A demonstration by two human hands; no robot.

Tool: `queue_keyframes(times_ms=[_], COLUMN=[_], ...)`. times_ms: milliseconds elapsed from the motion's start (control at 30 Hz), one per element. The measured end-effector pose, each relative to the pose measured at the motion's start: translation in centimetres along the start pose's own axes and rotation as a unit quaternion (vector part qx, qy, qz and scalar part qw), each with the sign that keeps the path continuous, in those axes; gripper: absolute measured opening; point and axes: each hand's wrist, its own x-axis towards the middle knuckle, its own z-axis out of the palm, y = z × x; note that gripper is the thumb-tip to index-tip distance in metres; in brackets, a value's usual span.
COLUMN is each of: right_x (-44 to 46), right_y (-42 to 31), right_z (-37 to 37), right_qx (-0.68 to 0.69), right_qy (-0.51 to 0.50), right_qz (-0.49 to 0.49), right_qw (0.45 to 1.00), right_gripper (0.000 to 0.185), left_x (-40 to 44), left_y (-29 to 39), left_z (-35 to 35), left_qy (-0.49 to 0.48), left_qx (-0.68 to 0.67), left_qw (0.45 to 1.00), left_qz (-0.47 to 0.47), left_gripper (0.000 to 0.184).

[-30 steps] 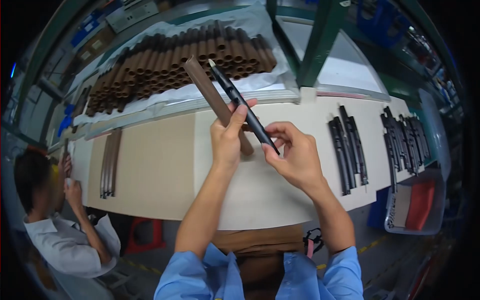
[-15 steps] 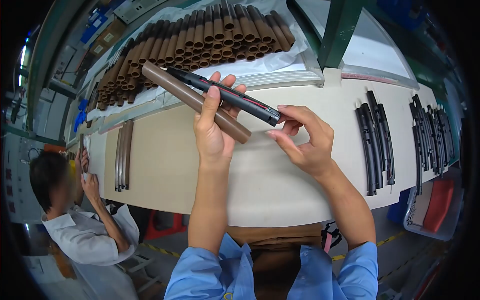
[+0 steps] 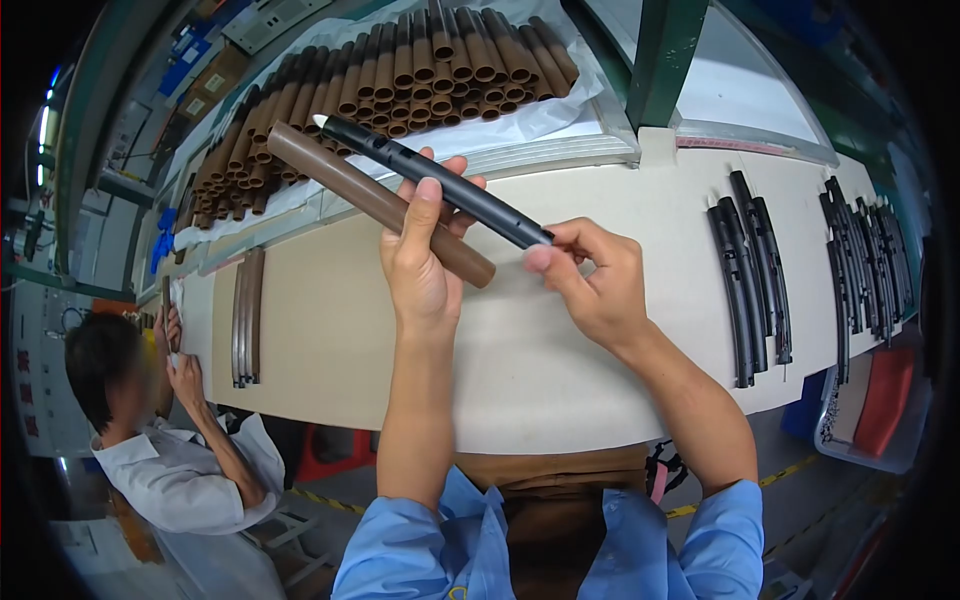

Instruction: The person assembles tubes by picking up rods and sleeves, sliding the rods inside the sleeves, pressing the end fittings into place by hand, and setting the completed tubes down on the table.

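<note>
My left hand is wrapped round a brown tube and also supports a slim black rod with a white tip. Both slant from upper left to lower right, the rod above and to the right of the tube. The thumb and fingers of my right hand pinch the lower right end of the black rod. The tube's hollow upper end points to the left, and its lower end sticks out past my left palm.
A large pile of brown tubes lies on white sheeting behind the table. Several black rods lie at right, more beyond, near a plastic bin. Brown tubes lie left. A co-worker sits far left.
The tube and rod have tilted flatter since a second ago. The rod has turned over, hiding the red wire seen half a second ago, and my right fingers have closed on its end.
</note>
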Motion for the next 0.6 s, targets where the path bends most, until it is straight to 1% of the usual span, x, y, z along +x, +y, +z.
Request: queue_keyframes(times_ms=[67, 133, 233, 333, 533, 600], right_x=[-0.2, -0.3, -0.1, -0.1, 0.1, 0.1], right_y=[0.4, 0.3, -0.5, -0.2, -0.1, -0.1], right_z=[0.3, 1.4, 1.6, 1.6, 1.6, 1.5], right_qx=[0.034, 0.062, -0.001, -0.05, -0.044, -0.044], right_qy=[-0.003, 0.055, 0.076, 0.087, 0.106, 0.116], right_qz=[0.037, 0.0, -0.104, -0.144, -0.173, -0.165], right_qw=[0.999, 0.997, 0.992, 0.984, 0.978, 0.978], right_gripper=[0.03, 0.031, 0.032, 0.034, 0.033, 0.031], left_x=[-0.1, -0.1, 0.0, -0.1, -0.1, -0.1], left_y=[0.0, 0.0, -0.1, 0.0, -0.3, -0.4], left_z=[0.0, 0.0, 0.0, 0.0, 0.3, 0.3], left_qy=[-0.001, 0.002, 0.022, 0.024, 0.034, 0.03], left_qx=[0.013, 0.024, 0.016, 0.031, 0.023, 0.031], left_qw=[1.0, 1.0, 0.999, 0.999, 0.999, 0.999], left_qz=[0.005, 0.011, 0.018, 0.017, 0.018, 0.012], left_gripper=[0.053, 0.053, 0.054, 0.054, 0.054, 0.053])
